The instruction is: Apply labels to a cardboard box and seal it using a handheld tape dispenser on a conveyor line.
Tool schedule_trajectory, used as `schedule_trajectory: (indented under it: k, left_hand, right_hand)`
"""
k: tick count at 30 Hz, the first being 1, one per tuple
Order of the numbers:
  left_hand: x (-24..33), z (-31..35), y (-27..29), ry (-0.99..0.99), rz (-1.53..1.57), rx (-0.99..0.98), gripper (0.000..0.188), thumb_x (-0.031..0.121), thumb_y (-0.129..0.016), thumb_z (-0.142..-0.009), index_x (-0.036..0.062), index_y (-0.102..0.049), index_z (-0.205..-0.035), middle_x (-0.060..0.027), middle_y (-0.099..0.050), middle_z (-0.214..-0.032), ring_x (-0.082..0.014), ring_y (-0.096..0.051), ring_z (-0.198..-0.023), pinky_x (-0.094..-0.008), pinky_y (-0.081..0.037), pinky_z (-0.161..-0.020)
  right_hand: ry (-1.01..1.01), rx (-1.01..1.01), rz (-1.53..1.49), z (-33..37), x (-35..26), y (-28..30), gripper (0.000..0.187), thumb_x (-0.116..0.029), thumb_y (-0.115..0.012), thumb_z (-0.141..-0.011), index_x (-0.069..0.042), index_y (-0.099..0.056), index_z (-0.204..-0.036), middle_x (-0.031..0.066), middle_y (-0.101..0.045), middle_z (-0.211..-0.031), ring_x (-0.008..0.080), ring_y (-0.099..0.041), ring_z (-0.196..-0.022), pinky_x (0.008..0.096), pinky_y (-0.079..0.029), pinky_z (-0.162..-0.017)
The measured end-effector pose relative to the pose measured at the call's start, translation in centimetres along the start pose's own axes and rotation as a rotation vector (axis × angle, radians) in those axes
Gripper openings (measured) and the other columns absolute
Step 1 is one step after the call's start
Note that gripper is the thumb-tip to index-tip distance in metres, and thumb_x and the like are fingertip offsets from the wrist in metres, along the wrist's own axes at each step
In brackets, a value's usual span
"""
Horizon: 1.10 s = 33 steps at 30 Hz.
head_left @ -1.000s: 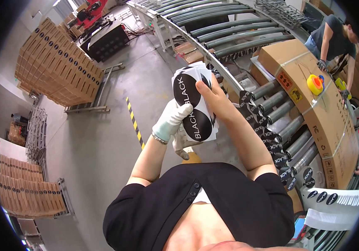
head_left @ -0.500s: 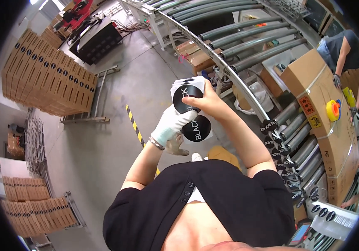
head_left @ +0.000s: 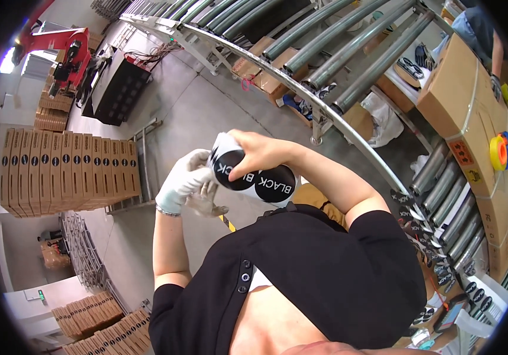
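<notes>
1. Right hand (head_left: 260,155): grip clamped on the label sheets (head_left: 273,183), thumb on top; sheets held in front of the chest.
2. Left hand (head_left: 181,182), gloved, by the sheets' left end; cannot tell whether its grip is together. Greyish loose glove (head_left: 207,205) seems to hang beneath.
3. Sheets bow at that end. Judgement: support from below, keep edges squared, press lightly against creasing.
4. Long carton (head_left: 464,103) on rollers (head_left: 450,204), contents hidden; tape roll (head_left: 494,153) on it. Stacked cartons (head_left: 70,171) at left, contents unseen.
</notes>
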State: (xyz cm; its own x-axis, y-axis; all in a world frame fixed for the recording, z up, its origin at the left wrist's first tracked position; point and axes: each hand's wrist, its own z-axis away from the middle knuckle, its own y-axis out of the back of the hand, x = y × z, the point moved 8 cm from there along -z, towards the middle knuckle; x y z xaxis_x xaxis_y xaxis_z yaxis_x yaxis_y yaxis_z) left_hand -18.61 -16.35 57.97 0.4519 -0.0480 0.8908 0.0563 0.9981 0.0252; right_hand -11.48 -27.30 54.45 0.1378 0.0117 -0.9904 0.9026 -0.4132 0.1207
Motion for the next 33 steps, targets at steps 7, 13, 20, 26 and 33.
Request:
schedule_trajectory:
  k: [7,13,20,26,33]
  left_hand:
    - [-1.1,-7.3,4.4,0.294,-0.128,-0.076,0.047,0.01,-0.075,-0.069,-0.0016,-0.056,-0.11,-0.0036,-0.062,-0.097,-0.0105,-0.057,-0.084,-0.0283,-0.047,-0.079]
    - [-0.8,-12.4,9.6,-0.055,0.426,-0.125,0.041,0.012,-0.068,-0.078,0.0019,-0.054,-0.115,-0.0058,-0.063,-0.103,-0.0132,-0.06,-0.092,-0.0277,-0.047,-0.084]
    - [1.5,-16.0,15.5,-0.16,0.752,0.052,0.029,0.009,-0.061,-0.084,0.0077,-0.054,-0.113,0.002,-0.061,-0.103,-0.0114,-0.058,-0.089,-0.0242,-0.048,-0.072]
    - [4.6,-18.2,16.5,-0.438,0.427,-0.223,0.048,0.002,-0.071,-0.075,0.0021,-0.05,-0.118,-0.0035,-0.058,-0.109,-0.0096,-0.055,-0.093,-0.0236,-0.047,-0.079]
    - [7.9,-18.2,18.2,-0.629,0.277,-0.183,0.058,0.008,-0.074,-0.073,0.0015,-0.042,-0.121,-0.0075,-0.053,-0.117,-0.0143,-0.051,-0.106,-0.0298,-0.041,-0.093]
  right_hand:
    - [-0.017,-0.195,0.102,-7.7,1.2,3.9,0.076,-0.03,-0.08,-0.06,0.006,-0.044,-0.116,0.0216,-0.058,-0.107,0.0272,-0.059,-0.096,0.033,-0.048,-0.08]
    - [0.151,0.301,-0.72,-8.8,3.8,16.2,0.079,-0.049,-0.056,-0.084,-0.004,-0.024,-0.14,0.0154,-0.048,-0.129,0.022,-0.049,-0.117,0.0361,-0.038,-0.099]
    - [0.491,0.457,-1.092,-14.1,6.5,6.6,0.066,-0.05,-0.06,-0.082,-0.008,-0.043,-0.13,0.0106,-0.046,-0.133,0.0231,-0.045,-0.121,0.0402,-0.035,-0.103]
    - [0.394,1.015,-1.194,-19.5,4.5,9.1,0.034,-0.007,-0.065,-0.078,-0.005,-0.054,-0.11,0.006,-0.062,-0.1,0.0231,-0.062,-0.091,0.0382,-0.051,-0.084]
    - [0.498,1.063,-1.045,-20.5,1.5,8.9,0.04,-0.008,-0.065,-0.072,-0.002,-0.053,-0.109,0.009,-0.062,-0.1,0.0236,-0.063,-0.09,0.0379,-0.052,-0.083]
